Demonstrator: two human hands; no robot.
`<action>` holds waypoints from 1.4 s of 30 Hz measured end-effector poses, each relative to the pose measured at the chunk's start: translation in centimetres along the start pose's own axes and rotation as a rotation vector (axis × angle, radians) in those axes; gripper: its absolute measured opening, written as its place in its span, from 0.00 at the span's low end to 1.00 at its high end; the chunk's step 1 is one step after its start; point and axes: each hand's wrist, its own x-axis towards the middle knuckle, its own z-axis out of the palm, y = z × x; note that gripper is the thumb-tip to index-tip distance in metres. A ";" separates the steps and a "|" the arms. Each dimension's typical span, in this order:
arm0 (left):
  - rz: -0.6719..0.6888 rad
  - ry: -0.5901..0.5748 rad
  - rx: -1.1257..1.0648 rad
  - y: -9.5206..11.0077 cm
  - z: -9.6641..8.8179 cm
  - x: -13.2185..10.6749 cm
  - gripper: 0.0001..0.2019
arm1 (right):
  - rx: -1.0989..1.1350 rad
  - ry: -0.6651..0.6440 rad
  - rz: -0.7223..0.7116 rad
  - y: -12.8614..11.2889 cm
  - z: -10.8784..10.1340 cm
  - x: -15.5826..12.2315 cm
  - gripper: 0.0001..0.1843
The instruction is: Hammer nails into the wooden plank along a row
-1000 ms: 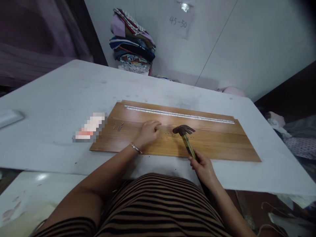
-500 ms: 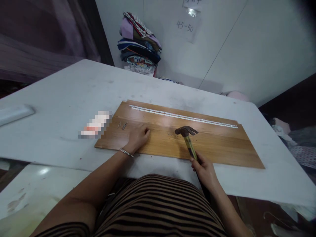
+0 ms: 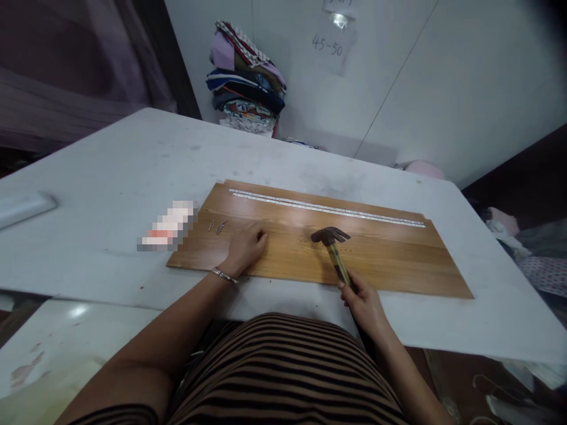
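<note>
A long wooden board (image 3: 390,260) lies on the white table (image 3: 110,171), with a thin shiny metal strip (image 3: 328,208) along its far edge. My right hand (image 3: 361,301) is closed round the yellow handle of a claw hammer (image 3: 331,239), whose dark head rests on the board over a row of small nail heads. My left hand (image 3: 245,245) lies on the board to the left, fingers curled under, with a bracelet at the wrist. A few loose nails (image 3: 217,226) lie on the board just left of that hand.
A blurred pink-and-white packet (image 3: 167,225) lies on the table beside the board's left end. A white flat object (image 3: 22,206) sits at the far left edge. A pile of folded clothes (image 3: 245,82) stands against the wall behind the table.
My left hand has drawn back to the left along the board, away from the hammer head, and its fingers have curled in. The hammer has stayed nearly in place.
</note>
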 end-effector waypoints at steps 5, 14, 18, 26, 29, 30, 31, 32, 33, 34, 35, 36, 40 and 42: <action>0.008 0.002 -0.006 0.1 -0.1 0.0 0.08 | -0.007 -0.014 0.011 0.2 0.1 0.1 0.29; 0.009 0.001 -0.023 -0.1 -0.1 0.0 0.07 | -0.002 -0.006 0.012 0.1 0.0 0.0 0.29; 0.013 -0.001 -0.015 -0.1 0.0 0.1 0.07 | -0.001 -0.004 0.013 0.0 -0.3 0.0 0.31; 0.012 0.001 -0.024 -0.2 -0.1 0.1 0.08 | 0.011 -0.004 -0.002 0.1 -0.4 0.4 0.30; 0.018 -0.001 -0.027 -0.2 -0.1 0.1 0.08 | 0.009 -0.020 0.004 0.1 -0.2 0.4 0.29; 0.018 0.000 -0.029 -0.2 -0.1 0.1 0.08 | 0.008 -0.022 0.007 0.1 -0.1 0.4 0.29; 0.014 0.001 -0.032 -0.2 0.0 0.1 0.08 | 0.007 -0.022 0.009 0.1 0.0 0.4 0.29; 0.010 0.002 -0.033 -0.2 0.0 0.1 0.08 | 0.008 -0.022 0.009 0.1 0.0 0.4 0.28; 0.007 0.003 -0.033 -0.2 0.0 0.1 0.08 | 0.009 -0.023 0.008 0.1 0.1 0.4 0.28; 0.006 0.002 -0.033 -0.2 0.0 0.1 0.08 | 0.009 -0.026 0.008 0.1 0.1 0.4 0.28; 0.007 0.002 -0.034 -0.2 0.0 0.1 0.08 | 0.008 -0.030 0.008 0.1 0.1 0.4 0.28; 0.009 0.002 -0.034 -0.1 0.0 0.0 0.08 | 0.007 -0.035 0.008 0.1 0.1 0.4 0.28; 0.010 0.000 -0.034 -0.1 -0.1 0.0 0.08 | 0.002 -0.034 0.014 0.0 0.0 0.3 0.28; 0.012 0.000 -0.040 -0.1 -0.1 0.1 0.08 | 0.011 -0.030 0.023 0.1 -0.1 0.2 0.28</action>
